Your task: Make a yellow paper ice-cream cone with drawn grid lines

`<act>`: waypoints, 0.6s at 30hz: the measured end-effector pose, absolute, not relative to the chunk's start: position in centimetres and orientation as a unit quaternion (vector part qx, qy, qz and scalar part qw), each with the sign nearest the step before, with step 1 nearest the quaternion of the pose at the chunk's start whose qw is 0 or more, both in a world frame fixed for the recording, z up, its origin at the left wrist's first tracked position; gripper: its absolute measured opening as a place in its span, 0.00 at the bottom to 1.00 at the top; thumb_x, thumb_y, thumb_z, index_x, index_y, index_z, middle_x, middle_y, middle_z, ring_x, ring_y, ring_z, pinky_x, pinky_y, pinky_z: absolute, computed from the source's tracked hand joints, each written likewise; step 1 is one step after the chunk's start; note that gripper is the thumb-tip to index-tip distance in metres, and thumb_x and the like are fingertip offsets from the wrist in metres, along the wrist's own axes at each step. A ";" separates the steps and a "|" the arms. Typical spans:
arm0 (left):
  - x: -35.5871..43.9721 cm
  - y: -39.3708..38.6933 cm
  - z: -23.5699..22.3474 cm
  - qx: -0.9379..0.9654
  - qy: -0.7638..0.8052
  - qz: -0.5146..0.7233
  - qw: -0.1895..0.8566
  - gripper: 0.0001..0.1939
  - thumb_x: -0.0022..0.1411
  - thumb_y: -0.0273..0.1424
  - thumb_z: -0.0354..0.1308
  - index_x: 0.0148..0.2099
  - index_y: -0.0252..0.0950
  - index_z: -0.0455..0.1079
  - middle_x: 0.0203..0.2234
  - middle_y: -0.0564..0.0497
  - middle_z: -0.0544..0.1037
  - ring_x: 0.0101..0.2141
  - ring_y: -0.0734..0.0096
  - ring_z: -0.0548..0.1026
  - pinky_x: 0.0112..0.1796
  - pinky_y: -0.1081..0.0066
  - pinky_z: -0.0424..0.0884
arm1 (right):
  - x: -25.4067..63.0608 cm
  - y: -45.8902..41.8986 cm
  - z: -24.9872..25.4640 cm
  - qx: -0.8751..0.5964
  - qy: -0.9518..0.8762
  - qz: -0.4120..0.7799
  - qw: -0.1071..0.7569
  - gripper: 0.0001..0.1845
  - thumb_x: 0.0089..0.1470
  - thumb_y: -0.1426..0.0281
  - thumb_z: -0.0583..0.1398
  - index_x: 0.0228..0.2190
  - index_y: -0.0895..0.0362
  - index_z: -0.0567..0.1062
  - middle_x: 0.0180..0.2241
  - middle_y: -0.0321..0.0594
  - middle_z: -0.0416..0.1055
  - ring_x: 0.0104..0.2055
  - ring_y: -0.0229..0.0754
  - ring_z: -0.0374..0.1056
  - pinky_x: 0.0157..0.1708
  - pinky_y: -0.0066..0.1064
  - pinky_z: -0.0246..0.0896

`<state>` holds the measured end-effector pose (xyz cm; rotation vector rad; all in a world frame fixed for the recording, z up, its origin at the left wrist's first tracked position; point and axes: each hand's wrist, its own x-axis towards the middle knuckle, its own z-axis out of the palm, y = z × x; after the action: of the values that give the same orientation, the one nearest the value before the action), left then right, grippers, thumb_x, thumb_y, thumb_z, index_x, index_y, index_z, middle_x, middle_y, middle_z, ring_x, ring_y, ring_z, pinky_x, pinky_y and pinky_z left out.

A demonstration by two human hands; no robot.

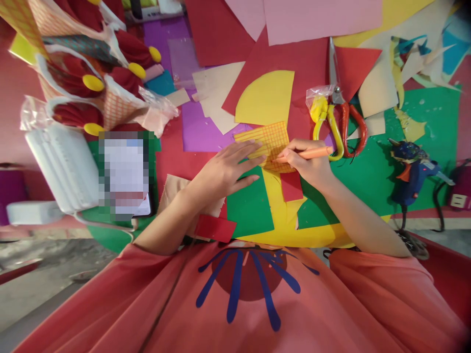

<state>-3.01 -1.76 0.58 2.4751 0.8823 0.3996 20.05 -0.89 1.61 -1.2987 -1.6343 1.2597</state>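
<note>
A yellow paper piece (270,137) with orange crosshatched lines lies in front of me, its lines partly hidden under my hands. My left hand (235,164) rests flat on its left side with the fingers stretched out. Pinched in my right hand (307,162) is an orange marker (314,153), its tip down on the lower part of the paper. Just beyond lies a plain yellow quarter-circle of paper (267,98). A small red paper rectangle (292,187) sticks out below the lined piece.
Scissors (336,105) with yellow and red handles lie right of the papers. A blue glue gun (410,179) rests farther right. On the left are a phone (125,171), a white device (61,166) and several paper cones (121,100). Coloured paper sheets (221,29) cover the table.
</note>
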 end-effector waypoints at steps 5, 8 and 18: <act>-3.0 -1.8 0.6 0.905 0.321 0.150 0.236 0.21 0.70 0.38 0.49 0.60 0.33 0.65 0.61 0.37 0.65 0.62 0.55 0.62 0.60 0.51 0.63 | 20.1 -0.9 1.6 -0.503 -0.642 0.475 0.331 0.11 0.47 0.70 0.57 0.17 0.57 0.70 0.20 0.36 0.73 0.23 0.34 0.68 0.22 0.25 0.58; -3.0 -1.8 0.5 0.907 0.317 0.156 0.230 0.21 0.70 0.37 0.49 0.60 0.33 0.65 0.60 0.37 0.66 0.62 0.54 0.63 0.59 0.51 0.63 | 20.2 -0.9 1.7 -0.503 -0.645 0.477 0.322 0.11 0.46 0.71 0.56 0.16 0.58 0.70 0.20 0.37 0.74 0.23 0.35 0.69 0.22 0.25 0.57; -3.0 -1.7 0.4 0.899 0.325 0.154 0.252 0.21 0.69 0.37 0.51 0.60 0.35 0.66 0.60 0.38 0.66 0.62 0.54 0.63 0.59 0.50 0.63 | 20.3 -0.9 1.5 -0.495 -0.610 0.519 0.337 0.13 0.47 0.69 0.57 0.15 0.57 0.71 0.16 0.34 0.71 0.19 0.32 0.62 0.18 0.25 0.53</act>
<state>-3.02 -1.72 0.41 2.4443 0.8835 0.4180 20.28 -0.90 1.52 -1.2913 -1.5886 1.3527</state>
